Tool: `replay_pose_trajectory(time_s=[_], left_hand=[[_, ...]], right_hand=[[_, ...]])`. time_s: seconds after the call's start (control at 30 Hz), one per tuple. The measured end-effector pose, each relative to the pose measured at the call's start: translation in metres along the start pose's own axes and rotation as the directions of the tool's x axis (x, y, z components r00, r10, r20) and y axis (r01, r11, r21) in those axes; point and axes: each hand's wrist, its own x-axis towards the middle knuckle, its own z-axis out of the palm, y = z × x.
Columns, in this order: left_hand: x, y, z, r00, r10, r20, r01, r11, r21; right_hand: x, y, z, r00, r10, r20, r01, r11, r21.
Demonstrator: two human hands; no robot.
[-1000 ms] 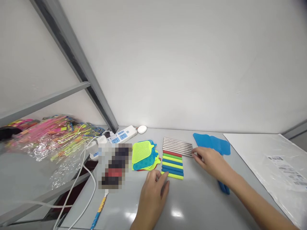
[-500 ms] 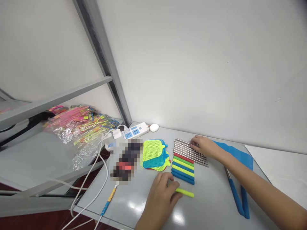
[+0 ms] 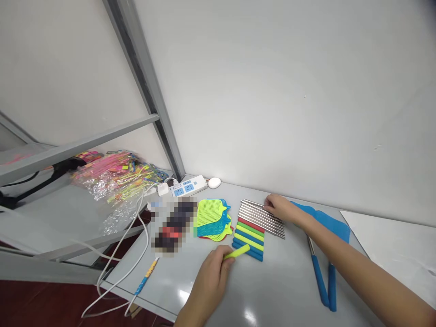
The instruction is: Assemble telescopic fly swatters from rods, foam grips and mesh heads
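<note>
Because my left hand [image 3: 211, 274] curls closely round one end of the yellow-green tube [image 3: 241, 250], its other end juts free; my right hand [image 3: 281, 210] is at the metal rods [image 3: 261, 218] — pinching or merely touching, I can't tell; coloured tubes [image 3: 250, 237] lie alongside, probably for easy reach.

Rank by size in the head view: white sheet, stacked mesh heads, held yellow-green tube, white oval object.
White sheet, running out of frame
Stacked mesh heads
Yellow-green tube, partly hidden by the left hand
White oval object
</note>
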Motion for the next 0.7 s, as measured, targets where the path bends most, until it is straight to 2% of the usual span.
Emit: replay_pose_trajectory(time_s=[0.1,0.23,0.33,0.4,0.47,0.53,0.6,0.7], left_hand=[[-0.005,0.006,0.011,0.997,-0.05,-0.057,0.041,0.987,-0.152],[-0.008,0.021,0.031,0.993,-0.041,-0.107,-0.001,0.929,-0.37],[-0.005,0.029,0.038,0.992,-0.052,-0.119,-0.016,0.862,-0.506],[0.0,0.03,0.037,0.984,-0.127,-0.124,0.029,0.804,-0.594],[0.007,0.028,0.032,0.965,-0.216,-0.146,0.058,0.725,-0.686],[0.014,0.026,0.027,0.951,-0.255,-0.175,0.034,0.65,-0.759],[0.019,0.024,0.023,0.947,-0.253,-0.199,-0.017,0.578,-0.816],[0.021,0.023,0.022,0.944,-0.242,-0.222,-0.084,0.476,-0.875]], right_hand=[[-0.001,-0.004,-0.001,0.998,-0.016,-0.061,0.013,0.998,-0.056],[-0.011,-0.008,-0.011,0.985,0.008,-0.17,-0.021,0.997,-0.073],[-0.039,-0.01,-0.025,0.964,0.044,-0.262,-0.057,0.998,-0.041],[-0.067,-0.013,-0.033,0.956,0.041,-0.292,-0.043,0.999,0.0],[-0.1,-0.018,-0.036,0.963,-0.005,-0.268,0.036,0.993,0.113],[-0.13,-0.025,-0.034,0.981,-0.068,-0.183,0.096,0.984,0.151],[-0.153,-0.033,-0.029,0.984,-0.117,-0.132,0.134,0.982,0.132],[-0.171,-0.046,-0.02,0.973,-0.207,-0.106,0.215,0.974,0.067]])
